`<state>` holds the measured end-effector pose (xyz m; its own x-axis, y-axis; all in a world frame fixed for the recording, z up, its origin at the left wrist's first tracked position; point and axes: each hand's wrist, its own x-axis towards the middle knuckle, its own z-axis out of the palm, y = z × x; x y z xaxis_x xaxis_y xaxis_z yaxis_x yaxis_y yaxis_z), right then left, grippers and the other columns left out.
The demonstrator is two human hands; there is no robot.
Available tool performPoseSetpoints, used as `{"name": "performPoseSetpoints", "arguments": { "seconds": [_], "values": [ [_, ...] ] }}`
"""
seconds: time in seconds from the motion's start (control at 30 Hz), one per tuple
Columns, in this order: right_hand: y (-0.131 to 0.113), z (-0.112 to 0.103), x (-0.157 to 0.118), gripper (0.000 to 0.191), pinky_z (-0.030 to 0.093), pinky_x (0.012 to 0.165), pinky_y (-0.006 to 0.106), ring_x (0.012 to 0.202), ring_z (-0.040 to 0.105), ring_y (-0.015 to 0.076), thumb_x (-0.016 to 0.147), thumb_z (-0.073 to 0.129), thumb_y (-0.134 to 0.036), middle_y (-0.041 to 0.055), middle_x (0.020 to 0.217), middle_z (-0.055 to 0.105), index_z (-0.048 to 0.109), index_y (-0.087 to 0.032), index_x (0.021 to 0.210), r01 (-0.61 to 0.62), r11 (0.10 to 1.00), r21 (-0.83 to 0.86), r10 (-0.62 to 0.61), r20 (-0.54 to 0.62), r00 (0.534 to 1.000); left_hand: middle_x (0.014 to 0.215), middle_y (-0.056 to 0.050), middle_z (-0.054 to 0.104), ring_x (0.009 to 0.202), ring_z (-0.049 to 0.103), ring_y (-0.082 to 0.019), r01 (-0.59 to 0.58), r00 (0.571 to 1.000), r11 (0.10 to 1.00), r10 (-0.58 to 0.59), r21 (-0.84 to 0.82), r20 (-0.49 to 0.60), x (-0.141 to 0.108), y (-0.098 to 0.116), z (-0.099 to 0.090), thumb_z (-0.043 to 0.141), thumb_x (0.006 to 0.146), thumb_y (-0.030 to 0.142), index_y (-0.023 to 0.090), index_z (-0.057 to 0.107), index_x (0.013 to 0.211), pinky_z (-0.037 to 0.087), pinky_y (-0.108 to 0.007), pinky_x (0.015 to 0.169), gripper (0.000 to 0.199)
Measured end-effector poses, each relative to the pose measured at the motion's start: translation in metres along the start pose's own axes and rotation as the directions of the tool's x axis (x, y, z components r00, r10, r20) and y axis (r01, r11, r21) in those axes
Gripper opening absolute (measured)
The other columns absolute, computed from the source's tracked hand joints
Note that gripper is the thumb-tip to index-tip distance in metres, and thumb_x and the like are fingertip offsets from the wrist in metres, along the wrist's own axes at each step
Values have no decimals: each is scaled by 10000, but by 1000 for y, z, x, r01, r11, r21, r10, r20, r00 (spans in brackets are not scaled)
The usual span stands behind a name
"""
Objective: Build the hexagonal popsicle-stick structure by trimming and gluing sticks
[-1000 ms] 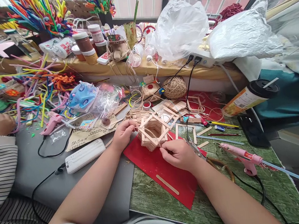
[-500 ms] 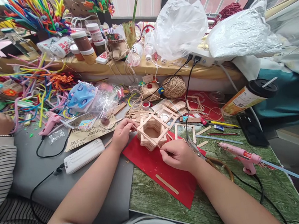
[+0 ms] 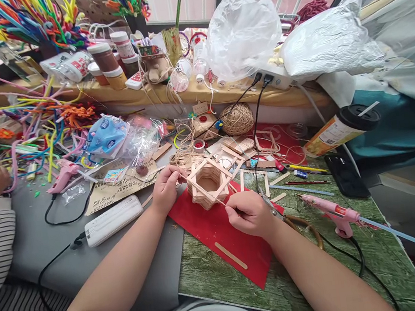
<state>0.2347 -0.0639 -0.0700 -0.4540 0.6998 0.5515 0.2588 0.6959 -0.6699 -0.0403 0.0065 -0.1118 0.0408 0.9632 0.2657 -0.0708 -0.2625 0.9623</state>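
Stick box [image 3: 201, 200]: seen at the centre, over the far end of a red sheet [image 3: 201, 227], opening upward.
Left hand [image 3: 167, 189]: placed at the box's nine o'clock; a thin stick [image 3: 203, 192] appears pinched in its grip.
Right hand [image 3: 251, 213]: placed at four o'clock; the stick's other end apparently pinched.
Stick's line: the step is judged to be alignment along the top's seven-to-eight o'clock side.
Stick's ends: for the next move, matched corners and light, even pressure seem called for.
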Motion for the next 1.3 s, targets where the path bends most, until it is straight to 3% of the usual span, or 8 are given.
{"name": "performPoseSetpoints", "arguments": {
  "seconds": [0.13,0.33,0.47,0.63,0.77,0.93,1.13,1.3],
  "values": [
    [2,0,-1,256,339,571,295,562,395,123,942,552,-127,-37,601,457,512,-230,711,-12,1000,5,12,1,1000,859,-24,684,780,610,-153,-23,1000,998,22,53,11,1,-1,-1,620,1028,369,196,693,907,492,-286,764,224],
    [4,-2,-1,230,386,566,285,547,458,120,965,608,-247,-29,605,539,576,-227,739,-94,995,-32,97,123,988,860,-38,720,802,635,-166,-3,996,996,-6,94,88,7,1,-3,695,982,406,180,735,887,512,-298,800,248],
    [4,-4,-2,233,414,581,301,569,500,138,992,631,-302,-4,637,589,592,-230,774,-94,986,-139,105,72,992,861,-52,739,806,652,-178,35,994,997,-41,62,99,8,1,-3,720,955,467,174,744,891,537,-313,812,302],
    [-4,-6,-3,40,490,684,357,696,603,193,968,697,-232,38,769,666,659,-235,956,-36,957,-287,34,-14,999,805,-44,726,726,636,-161,80,990,997,-77,-17,118,9,-2,2,745,917,534,161,739,869,534,-292,722,375],
    [-22,-4,19,260,559,887,448,975,662,273,959,725,-239,116,1053,696,672,-236,1214,-62,928,-368,26,-101,995,800,-43,728,717,646,-159,74,984,995,-64,-59,164,9,-3,2,764,895,537,154,740,862,530,-290,715,385],
    [-33,12,63,425,506,1117,544,1253,630,338,992,706,-391,154,1314,686,636,-247,1386,-118,885,-450,168,73,983,803,-51,737,732,659,-171,19,971,996,1,-82,238,8,4,-5,793,882,515,155,768,858,525,-293,704,362],
    [-31,38,74,604,529,1038,560,1178,676,367,940,739,-489,179,1327,724,604,-197,1451,-320,796,-514,425,99,900,823,-64,765,759,701,-188,-55,952,994,81,-96,297,4,8,-4,783,898,498,164,789,872,566,-302,724,335],
    [-32,46,69,529,562,950,471,1064,716,303,959,687,-412,140,1256,757,606,-228,1449,-387,811,-439,456,59,888,877,-89,791,800,736,-210,-94,937,991,120,-94,329,2,10,0,746,935,526,161,801,912,595,-323,754,370]
  ]
}}
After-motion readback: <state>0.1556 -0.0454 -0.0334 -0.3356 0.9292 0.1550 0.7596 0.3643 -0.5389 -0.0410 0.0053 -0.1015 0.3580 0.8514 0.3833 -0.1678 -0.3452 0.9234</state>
